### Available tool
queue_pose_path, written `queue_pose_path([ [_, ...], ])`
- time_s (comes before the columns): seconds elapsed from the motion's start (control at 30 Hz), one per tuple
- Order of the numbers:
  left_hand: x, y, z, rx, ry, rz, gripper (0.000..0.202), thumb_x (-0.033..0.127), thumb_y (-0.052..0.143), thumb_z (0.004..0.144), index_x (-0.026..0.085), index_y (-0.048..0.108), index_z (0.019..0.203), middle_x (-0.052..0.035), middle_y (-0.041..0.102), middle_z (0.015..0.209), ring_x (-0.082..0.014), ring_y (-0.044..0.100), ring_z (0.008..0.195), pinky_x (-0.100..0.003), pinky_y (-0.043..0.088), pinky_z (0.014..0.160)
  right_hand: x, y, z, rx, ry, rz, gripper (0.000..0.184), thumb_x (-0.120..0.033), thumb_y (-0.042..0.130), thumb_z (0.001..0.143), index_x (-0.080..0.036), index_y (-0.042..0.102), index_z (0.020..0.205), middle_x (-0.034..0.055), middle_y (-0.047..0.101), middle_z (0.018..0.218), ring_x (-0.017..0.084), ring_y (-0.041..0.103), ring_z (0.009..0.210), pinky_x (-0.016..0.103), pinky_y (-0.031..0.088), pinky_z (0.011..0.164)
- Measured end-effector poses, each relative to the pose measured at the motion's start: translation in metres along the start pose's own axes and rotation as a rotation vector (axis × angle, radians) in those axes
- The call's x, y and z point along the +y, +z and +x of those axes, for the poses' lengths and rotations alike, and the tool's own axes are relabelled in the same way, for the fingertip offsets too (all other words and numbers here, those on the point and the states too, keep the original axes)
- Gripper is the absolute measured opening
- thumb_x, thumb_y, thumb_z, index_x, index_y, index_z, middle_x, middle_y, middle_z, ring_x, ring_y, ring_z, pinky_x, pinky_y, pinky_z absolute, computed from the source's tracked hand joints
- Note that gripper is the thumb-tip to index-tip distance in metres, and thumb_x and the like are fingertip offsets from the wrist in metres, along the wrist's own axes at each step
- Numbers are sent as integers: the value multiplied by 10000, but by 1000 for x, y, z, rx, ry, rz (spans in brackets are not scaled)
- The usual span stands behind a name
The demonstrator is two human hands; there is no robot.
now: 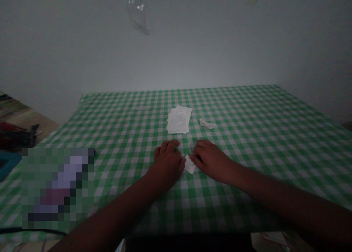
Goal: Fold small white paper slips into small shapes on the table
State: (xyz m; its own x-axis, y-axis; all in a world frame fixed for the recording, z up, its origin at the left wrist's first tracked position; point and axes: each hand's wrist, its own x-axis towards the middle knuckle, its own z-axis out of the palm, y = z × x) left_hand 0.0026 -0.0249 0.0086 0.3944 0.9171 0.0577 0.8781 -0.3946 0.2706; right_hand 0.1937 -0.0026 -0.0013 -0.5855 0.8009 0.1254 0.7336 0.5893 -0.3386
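Observation:
Low over the near middle of the table, a small printed piece of paper [190, 166], which looks folded, lies between my two hands. My left hand [168, 162] has its fingers curled, with the thumb at the paper's left edge. From the other side my right hand [210, 159] pinches the paper's upper right edge between thumb and fingers. Just beyond the hands sits a loose stack of printed sheets [178, 120]. To the right of that stack is a narrow folded paper [207, 124].
A green and white checked cloth [247, 116] covers the table. At the left, a pixelated device-like object [67, 176] lies near a black cable [33, 230]. A faint pale strip [141, 108] rests farther back. Behind stands a plain wall [192, 54] with a clear plastic bag [136, 10].

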Motion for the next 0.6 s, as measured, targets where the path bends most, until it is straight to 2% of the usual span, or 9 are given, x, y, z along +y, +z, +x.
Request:
queue_pose_path([
  [0.33,1,-2,0,-3,3,21,182,279,567,892,172,628,757,-112,505,1335,-311,431,1238,-533,377,966,-2,-2,0,15,32,30,197,-266,570,910,-170,580,739,52,558,796,197,521,816,341,411,761],
  [0.6,-15,-7,2,-80,58,27,145,316,582,907,183,619,861,-79,489,1366,-292,442,1231,-504,386,984,0,2,0,40,33,29,183,-273,587,891,-173,580,738,44,559,791,193,521,807,339,404,750],
])
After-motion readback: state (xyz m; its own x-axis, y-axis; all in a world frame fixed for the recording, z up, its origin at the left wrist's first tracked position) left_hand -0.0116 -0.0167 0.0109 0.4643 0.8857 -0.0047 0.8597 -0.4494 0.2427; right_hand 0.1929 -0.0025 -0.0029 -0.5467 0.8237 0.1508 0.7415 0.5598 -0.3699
